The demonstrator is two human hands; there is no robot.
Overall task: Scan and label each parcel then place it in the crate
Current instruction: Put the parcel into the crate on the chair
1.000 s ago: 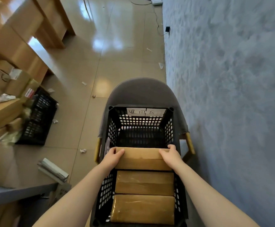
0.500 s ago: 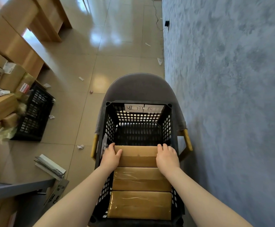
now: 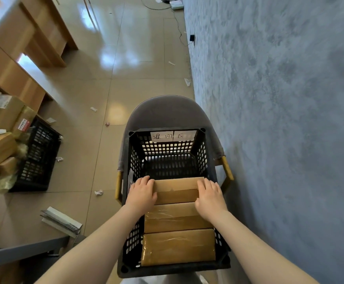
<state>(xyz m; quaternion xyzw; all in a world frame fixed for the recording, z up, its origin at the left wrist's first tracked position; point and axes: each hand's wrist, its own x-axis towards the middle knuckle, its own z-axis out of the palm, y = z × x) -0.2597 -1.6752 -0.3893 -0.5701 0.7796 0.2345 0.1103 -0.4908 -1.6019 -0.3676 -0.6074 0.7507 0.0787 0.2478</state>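
Seating the third parcel (image 3: pixel 176 190) in the crate (image 3: pixel 168 149) on the chair (image 3: pixel 167 111). Your left hand (image 3: pixel 141 194) and right hand (image 3: pixel 210 198) lie on its two ends, fingers draped over the top — pressing more than clasping. Push down evenly on both ends so it sits flush against the second parcel (image 3: pixel 177 217) — then lift both hands away.

Open room inside black crate (image 3: pixel 207 160) beyond three cardboard parcels (image 3: pixel 177 190), back to labelled far wall. Perforated walls close on both sides. Both hands (image 3: pixel 141 194) flat across farthest parcel's ends. Blue wall (image 3: pixel 279 119) tight on right; open floor (image 3: pixel 97 140) left.
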